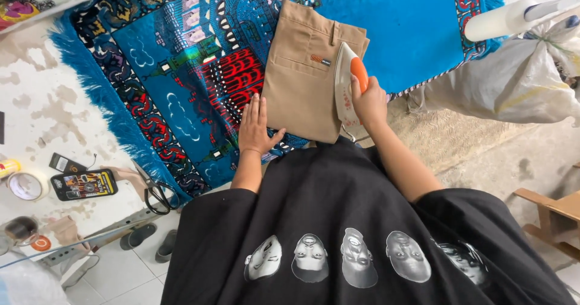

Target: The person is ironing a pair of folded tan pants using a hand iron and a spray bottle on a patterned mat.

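The folded khaki trousers [308, 69] lay on a patterned blue rug [181, 75], their long axis running away from the person. The right hand [368, 102] was closed around the orange handle of an electric iron [349, 84], which stood at the trousers' right edge, tilted on its side. The left hand [257, 127] lay open and flat, fingers together, at the near left corner, touching the cloth's edge. Plain blue rug lay free beyond; scissors [158, 193] sat well to the left.
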